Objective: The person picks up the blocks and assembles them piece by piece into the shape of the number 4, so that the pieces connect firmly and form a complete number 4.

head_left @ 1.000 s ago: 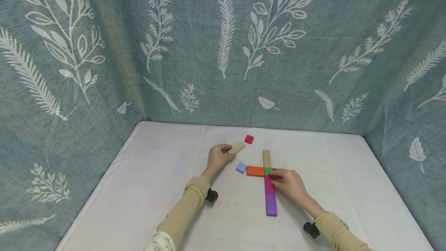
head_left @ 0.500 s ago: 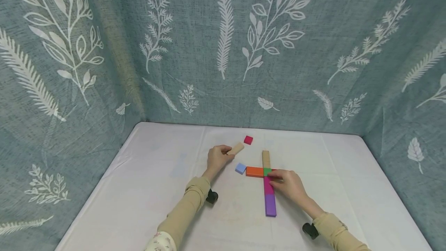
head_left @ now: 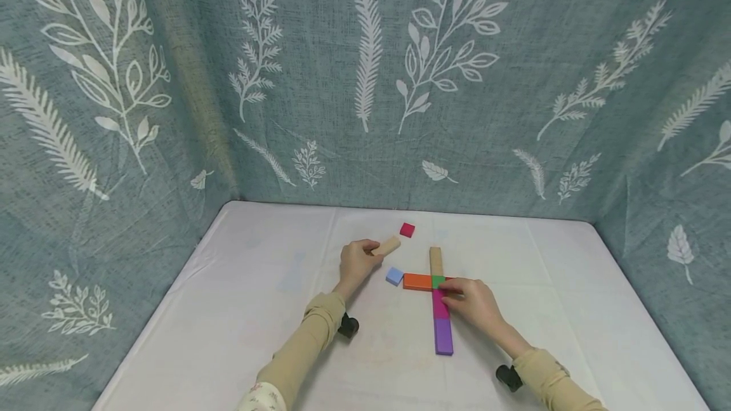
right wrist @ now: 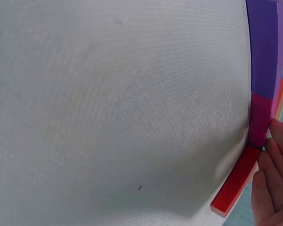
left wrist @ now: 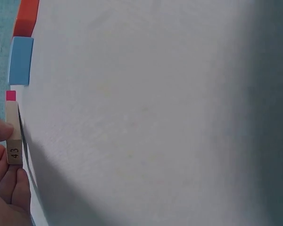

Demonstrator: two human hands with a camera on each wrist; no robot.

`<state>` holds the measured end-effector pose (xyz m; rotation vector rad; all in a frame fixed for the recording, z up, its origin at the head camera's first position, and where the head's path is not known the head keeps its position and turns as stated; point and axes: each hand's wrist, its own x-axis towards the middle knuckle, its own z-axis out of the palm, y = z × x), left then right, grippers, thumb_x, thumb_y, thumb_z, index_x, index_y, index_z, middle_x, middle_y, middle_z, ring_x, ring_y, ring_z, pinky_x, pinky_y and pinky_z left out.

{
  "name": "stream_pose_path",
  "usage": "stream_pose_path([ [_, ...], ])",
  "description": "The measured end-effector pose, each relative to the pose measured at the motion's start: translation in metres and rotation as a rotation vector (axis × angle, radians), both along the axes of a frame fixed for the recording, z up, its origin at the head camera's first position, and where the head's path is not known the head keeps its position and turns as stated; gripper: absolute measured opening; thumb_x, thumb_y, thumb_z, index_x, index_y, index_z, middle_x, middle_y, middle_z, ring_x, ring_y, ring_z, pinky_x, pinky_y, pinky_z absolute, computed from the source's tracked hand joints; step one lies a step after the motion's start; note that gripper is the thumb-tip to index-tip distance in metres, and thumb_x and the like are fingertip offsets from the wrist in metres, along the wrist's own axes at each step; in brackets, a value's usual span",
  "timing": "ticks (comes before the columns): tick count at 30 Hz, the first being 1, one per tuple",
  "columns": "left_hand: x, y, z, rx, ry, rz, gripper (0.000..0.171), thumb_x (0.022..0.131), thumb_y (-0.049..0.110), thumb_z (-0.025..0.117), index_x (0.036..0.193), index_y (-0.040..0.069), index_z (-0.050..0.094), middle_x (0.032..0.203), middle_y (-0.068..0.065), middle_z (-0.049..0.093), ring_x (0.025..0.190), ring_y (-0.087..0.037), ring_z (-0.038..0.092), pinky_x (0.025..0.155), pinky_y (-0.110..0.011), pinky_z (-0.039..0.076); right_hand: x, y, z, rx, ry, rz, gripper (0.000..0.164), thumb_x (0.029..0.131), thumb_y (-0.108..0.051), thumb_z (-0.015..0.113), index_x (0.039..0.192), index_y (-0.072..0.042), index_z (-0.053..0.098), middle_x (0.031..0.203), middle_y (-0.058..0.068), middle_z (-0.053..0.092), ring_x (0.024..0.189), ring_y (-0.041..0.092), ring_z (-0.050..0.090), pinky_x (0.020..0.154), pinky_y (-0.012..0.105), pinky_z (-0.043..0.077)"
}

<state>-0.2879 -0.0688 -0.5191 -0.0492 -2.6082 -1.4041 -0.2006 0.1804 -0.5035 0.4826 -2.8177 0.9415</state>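
Note:
My left hand (head_left: 358, 262) pinches a plain wooden block (head_left: 389, 246) between thumb and fingers; the number 43 shows on its end in the left wrist view. Several coloured blocks form a cross: an orange block (head_left: 417, 281) on the left, a green one (head_left: 438, 281) at the centre, a plain wooden one (head_left: 436, 260) at the far end, then magenta (head_left: 440, 304) and purple (head_left: 443, 336) blocks toward me. My right hand (head_left: 473, 302) rests at the centre, fingertips at the green and magenta blocks. It hides most of the red block (right wrist: 237, 181) in the head view.
A light blue block (head_left: 395, 276) lies at an angle by the orange block's left end. A small red block (head_left: 407, 229) sits farther back. White cloth (head_left: 257, 259) covers the table, with a patterned teal curtain (head_left: 331, 81) behind. Each wrist carries a black camera (head_left: 348, 326).
My left hand and the wooden block have dipped very slightly toward the table. The right hand and the cross of blocks stay as they were.

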Motion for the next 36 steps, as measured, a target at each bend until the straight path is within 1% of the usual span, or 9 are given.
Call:
stream_pose_path([
  [8,0.000,0.002,0.004,0.005,0.036,0.007,0.024,0.074,0.008,0.077,0.097,0.002,0.074,0.090,-0.011,0.074,0.081,-0.020,0.068,0.071,-0.032,0.055,-0.001,0.001,-0.001,-0.006,0.019,0.010,0.026,0.073,-0.003,0.078,0.099,-0.002,0.074,0.096,0.009,0.074,0.091,0.024,0.070,0.079,0.037,0.056],
  [14,-0.002,0.006,0.012,0.051,0.010,0.027,0.024,0.076,0.010,0.076,0.099,0.003,0.074,0.093,-0.011,0.074,0.085,-0.019,0.068,0.072,-0.031,0.055,-0.001,0.001,0.000,0.000,0.011,0.008,0.027,0.074,-0.004,0.078,0.101,-0.003,0.073,0.097,0.009,0.074,0.092,0.023,0.070,0.079,0.037,0.056],
  [18,-0.003,0.007,0.019,0.066,0.003,0.043,0.023,0.077,0.011,0.077,0.099,0.004,0.074,0.093,-0.009,0.074,0.084,-0.018,0.068,0.072,-0.030,0.055,-0.001,0.001,0.000,-0.001,-0.004,0.013,0.027,0.075,-0.005,0.077,0.101,-0.003,0.073,0.099,0.009,0.074,0.093,0.023,0.070,0.080,0.037,0.056],
  [20,-0.005,0.008,0.022,0.076,0.013,0.050,0.023,0.076,0.013,0.077,0.098,0.005,0.074,0.092,-0.009,0.074,0.083,-0.018,0.067,0.072,-0.030,0.054,-0.001,0.001,0.000,-0.002,-0.009,0.014,0.027,0.075,-0.004,0.077,0.102,-0.003,0.073,0.099,0.010,0.073,0.093,0.023,0.070,0.080,0.037,0.056],
  [23,-0.007,0.010,0.029,0.092,0.047,0.050,0.023,0.076,0.014,0.078,0.097,0.004,0.075,0.090,-0.009,0.074,0.082,-0.020,0.068,0.072,-0.031,0.054,-0.001,0.001,0.001,-0.006,-0.016,0.011,0.028,0.075,-0.004,0.077,0.102,-0.002,0.073,0.099,0.010,0.073,0.093,0.023,0.070,0.080,0.036,0.056],
  [27,-0.009,0.015,0.040,0.108,0.086,0.047,0.022,0.076,0.011,0.077,0.096,0.003,0.075,0.091,-0.011,0.074,0.083,-0.023,0.068,0.073,-0.033,0.054,-0.001,0.001,0.000,-0.006,-0.005,0.006,0.028,0.074,-0.002,0.077,0.102,-0.002,0.073,0.098,0.010,0.073,0.092,0.024,0.070,0.079,0.036,0.056],
  [32,-0.010,0.023,0.055,0.110,0.121,0.046,0.022,0.076,0.009,0.075,0.097,0.002,0.074,0.091,-0.011,0.074,0.083,-0.023,0.069,0.072,-0.032,0.054,-0.001,0.001,-0.001,-0.003,0.006,0.003,0.027,0.073,-0.002,0.077,0.101,-0.001,0.073,0.097,0.010,0.074,0.091,0.024,0.070,0.079,0.037,0.056],
  [36,-0.009,0.031,0.066,0.142,0.128,0.041,0.025,0.076,0.009,0.076,0.099,0.002,0.074,0.093,-0.012,0.074,0.084,-0.023,0.069,0.071,-0.031,0.055,-0.001,0.000,0.000,0.003,-0.005,0.003,0.027,0.075,-0.003,0.077,0.101,-0.002,0.073,0.098,0.010,0.074,0.092,0.024,0.070,0.079,0.037,0.056],
])
